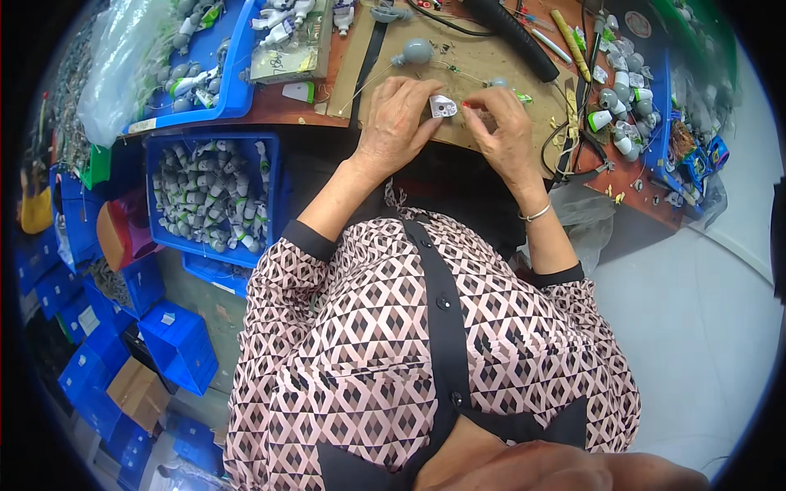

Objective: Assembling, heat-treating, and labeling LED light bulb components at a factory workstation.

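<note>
Over the cardboard-covered front of the bench, my left hand (395,123) grips a small white plastic housing (443,106) between thumb and fingers, its dark round openings showing. My right hand (503,135) is just right of it, thumb and forefinger closed in a pinch. A tiny red bit shows at those fingertips, too small to name. Beyond my hands, a grey round bulb-shaped part (417,51) with thin wires lies on the cardboard (458,65). A smaller grey bulb-shaped part (498,83) sits behind my right hand, near a bright green piece (522,96).
A blue bin (151,192) of grey-and-white parts stands low at left, below a blue tray (246,82) with similar parts. More grey-and-white parts (626,102) are heaped at right. Dark-handled pliers (591,168) lie near the bench's right edge. A thick black tube (516,37) crosses the back.
</note>
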Demonstrator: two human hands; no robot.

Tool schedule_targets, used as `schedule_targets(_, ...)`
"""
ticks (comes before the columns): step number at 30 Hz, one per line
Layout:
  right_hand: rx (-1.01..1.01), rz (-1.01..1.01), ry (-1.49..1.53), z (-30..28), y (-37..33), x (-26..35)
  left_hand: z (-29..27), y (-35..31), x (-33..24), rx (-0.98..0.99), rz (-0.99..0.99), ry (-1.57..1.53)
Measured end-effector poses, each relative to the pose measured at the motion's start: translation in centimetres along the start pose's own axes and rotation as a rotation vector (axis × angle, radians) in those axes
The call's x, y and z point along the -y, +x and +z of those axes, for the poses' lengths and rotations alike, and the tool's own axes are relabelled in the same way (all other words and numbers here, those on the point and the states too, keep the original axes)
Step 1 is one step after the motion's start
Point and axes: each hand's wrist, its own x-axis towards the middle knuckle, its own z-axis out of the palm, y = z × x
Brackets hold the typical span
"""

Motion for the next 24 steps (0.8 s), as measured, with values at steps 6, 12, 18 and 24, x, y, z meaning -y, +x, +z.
schedule_targets(6, -0.045, -0.071, 0.039, 1.5, 0.3, -0.4, 0.7, 0.5, 0.0, -0.008, 0.015, -0.048)
schedule_targets(12, -0.061, -0.098, -0.007, 1.6, -0.6, -0.6, 0.8, 0.3, 0.2, -0.007, 0.003, -0.067)
schedule_targets(18, -0.007, -0.176, -0.080, 0.6, -0.3, -0.4, 0.8, 0.3, 0.1, 0.011, 0.006, -0.066)
schedule_targets(24, 0.049, -0.224, -0.133, 0.1, 0.5, -0.5, 0.5, 0.4, 0.3, 0.011, 0.021, -0.063)
